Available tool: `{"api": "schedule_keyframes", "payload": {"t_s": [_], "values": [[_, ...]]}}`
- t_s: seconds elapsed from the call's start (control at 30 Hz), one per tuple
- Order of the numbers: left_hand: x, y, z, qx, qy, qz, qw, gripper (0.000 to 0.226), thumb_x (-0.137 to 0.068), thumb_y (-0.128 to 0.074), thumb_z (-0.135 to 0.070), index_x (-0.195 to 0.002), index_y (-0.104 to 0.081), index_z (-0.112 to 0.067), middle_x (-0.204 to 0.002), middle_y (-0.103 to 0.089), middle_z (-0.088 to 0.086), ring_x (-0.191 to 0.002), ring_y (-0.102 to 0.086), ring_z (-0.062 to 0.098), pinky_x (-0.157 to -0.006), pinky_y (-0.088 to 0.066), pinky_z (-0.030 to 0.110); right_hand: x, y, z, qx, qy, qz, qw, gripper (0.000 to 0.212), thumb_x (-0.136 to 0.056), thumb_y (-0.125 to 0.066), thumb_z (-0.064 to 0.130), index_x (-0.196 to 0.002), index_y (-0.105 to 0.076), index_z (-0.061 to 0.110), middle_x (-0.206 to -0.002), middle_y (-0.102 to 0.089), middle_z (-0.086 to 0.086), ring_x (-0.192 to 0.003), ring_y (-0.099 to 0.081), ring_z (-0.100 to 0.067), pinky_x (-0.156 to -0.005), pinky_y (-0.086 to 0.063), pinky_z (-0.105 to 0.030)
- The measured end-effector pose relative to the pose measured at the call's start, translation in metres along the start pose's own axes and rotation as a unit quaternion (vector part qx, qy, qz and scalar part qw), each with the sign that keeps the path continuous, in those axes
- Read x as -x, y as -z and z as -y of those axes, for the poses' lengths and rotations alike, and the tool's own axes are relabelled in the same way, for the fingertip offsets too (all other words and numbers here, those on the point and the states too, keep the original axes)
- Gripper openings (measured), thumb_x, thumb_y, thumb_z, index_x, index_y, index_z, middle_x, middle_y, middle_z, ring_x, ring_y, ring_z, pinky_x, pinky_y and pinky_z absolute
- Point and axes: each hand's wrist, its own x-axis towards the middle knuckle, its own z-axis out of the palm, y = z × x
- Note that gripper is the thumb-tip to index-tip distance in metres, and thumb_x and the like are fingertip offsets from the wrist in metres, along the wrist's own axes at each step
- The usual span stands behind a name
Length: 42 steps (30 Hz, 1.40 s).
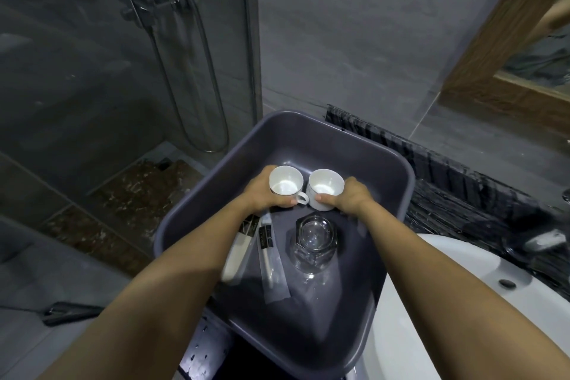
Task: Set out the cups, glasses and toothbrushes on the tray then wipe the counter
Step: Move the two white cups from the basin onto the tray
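The left hand [265, 191] is curled round the left white cup [285, 180], its thumb lying across the near side of the cup by the handle, which points toward the other cup. The right hand [351, 197] grips the right white cup [325, 190] the same way, thumb on the near wall and fingers wrapped behind. Both cups stand upright, mouths up, just beside each other in the far half of the grey tray [410, 176], roughly midway between its left and right edges.

Nearer the person, just before the right cup, stands clear glassware [314, 239]; I cannot tell whether it is one glass or two nested. To its left lie two wrapped toothbrushes, one [270, 259] near the tray's middle and the other [240, 247] by the left edge, partly under the left forearm. Both lie lengthwise, running from the cups toward the near edge.

The tray is deep with rounded corners. Its far right corner sits on a dark stone counter [447, 194]. A white sink [431, 302] lies off the tray's right edge. Behind are grey wall tiles, a wood-framed mirror [493, 40] at the right, and a shower hose [200, 71] behind glass at the left.
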Motion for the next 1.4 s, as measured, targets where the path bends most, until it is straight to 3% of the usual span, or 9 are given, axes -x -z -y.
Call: {"api": "schedule_keyframes", "payload": {"t_s": [0.27,0.43,0.57,0.7,0.9,1.07,1.2,1.3,1.4], "values": [[-0.003,0.000,0.002,0.001,0.020,-0.006,1.000,0.084,-0.052,-0.089,-0.033,-0.123,-0.046,-0.022,-0.117,-0.056,-0.007,-0.108,-0.055,0.014,-0.091,-0.046,0.030,0.005,0.005,0.001,-0.038,-0.013,-0.036,0.999,0.072,-0.070,-0.077,0.046,-0.119,-0.052,0.000,-0.125,-0.058,-0.014,-0.111,-0.056,-0.029,-0.074,-0.037,-0.027],[-0.006,0.001,0.004,-0.013,0.032,-0.010,0.999,0.085,-0.043,-0.088,-0.047,-0.117,-0.052,-0.027,-0.114,-0.061,-0.009,-0.106,-0.058,0.013,-0.090,-0.049,0.032,0.003,0.006,-0.004,-0.089,0.013,-0.052,0.995,0.025,-0.079,-0.073,0.030,-0.074,-0.058,0.011,-0.103,-0.070,-0.018,-0.097,-0.065,-0.030,-0.088,-0.052,-0.036],[-0.001,0.001,-0.004,-0.017,0.025,-0.018,0.999,0.081,-0.049,-0.088,-0.042,-0.119,-0.051,-0.024,-0.115,-0.059,-0.009,-0.107,-0.055,0.014,-0.090,-0.047,0.031,0.007,0.007,-0.003,-0.125,0.011,-0.073,0.989,0.031,-0.082,-0.069,0.013,-0.054,-0.054,0.012,-0.078,-0.065,-0.014,-0.078,-0.063,-0.025,-0.090,-0.054,-0.044],[-0.001,0.003,-0.005,-0.021,0.019,-0.028,0.999,0.073,-0.060,-0.085,-0.032,-0.122,-0.048,-0.020,-0.111,-0.053,-0.009,-0.105,-0.050,0.014,-0.086,-0.040,0.026,0.013,0.010,-0.002,-0.170,-0.004,-0.082,0.982,0.025,-0.079,-0.072,0.009,-0.056,-0.062,0.008,-0.075,-0.067,-0.016,-0.072,-0.061,-0.022,-0.087,-0.056,-0.042],[0.007,0.018,-0.021,-0.046,0.002,-0.030,0.998,0.080,-0.049,-0.085,-0.047,-0.118,-0.053,-0.024,-0.111,-0.059,-0.010,-0.105,-0.056,0.015,-0.080,-0.042,0.025,0.032,0.022,0.005,-0.205,0.010,-0.105,0.973,0.010,-0.077,-0.074,0.007,-0.080,-0.073,-0.002,-0.090,-0.073,-0.021,-0.064,-0.064,-0.022,-0.083,-0.058,-0.039],[0.023,0.031,-0.048,-0.033,-0.035,-0.043,0.998,0.080,-0.050,-0.086,-0.043,-0.119,-0.054,-0.021,-0.111,-0.058,-0.009,-0.102,-0.056,0.014,-0.083,-0.045,0.028,0.063,0.048,0.011,-0.231,0.052,-0.149,0.960,0.005,-0.078,-0.072,0.006,-0.079,-0.072,0.001,-0.039,-0.062,0.011,-0.034,-0.054,0.006,-0.049,-0.047,-0.009],[0.041,0.038,-0.078,-0.034,-0.089,-0.036,0.995,0.084,-0.032,-0.083,-0.062,-0.106,-0.064,-0.026,-0.104,-0.069,-0.007,-0.099,-0.064,0.015,-0.087,-0.052,0.034,0.095,0.072,0.007,-0.227,0.095,-0.207,0.947,0.013,-0.080,-0.071,0.009,-0.084,-0.074,-0.002,-0.055,-0.065,0.002,-0.036,-0.054,0.007,-0.046,-0.046,-0.005],[0.051,0.038,-0.101,-0.058,-0.122,-0.019,0.991,0.069,-0.034,-0.082,-0.061,-0.093,-0.068,-0.027,-0.092,-0.072,-0.007,-0.097,-0.067,0.020,-0.084,-0.052,0.039,0.125,0.090,-0.001,-0.236,0.106,-0.239,0.936,0.016,-0.079,-0.072,0.008,-0.087,-0.073,-0.006,-0.066,-0.069,-0.007,-0.045,-0.058,0.000,-0.064,-0.057,-0.017],[0.072,0.034,-0.129,-0.058,-0.152,-0.001,0.987,0.064,-0.036,-0.081,-0.058,-0.090,-0.069,-0.026,-0.092,-0.074,-0.003,-0.094,-0.068,0.022,-0.084,-0.055,0.043,0.159,0.108,-0.013,-0.212,0.114,-0.276,0.931,0.016,-0.080,-0.071,0.013,-0.087,-0.075,-0.001,-0.060,-0.065,-0.004,-0.047,-0.058,0.003,-0.053,-0.048,-0.005]]}}
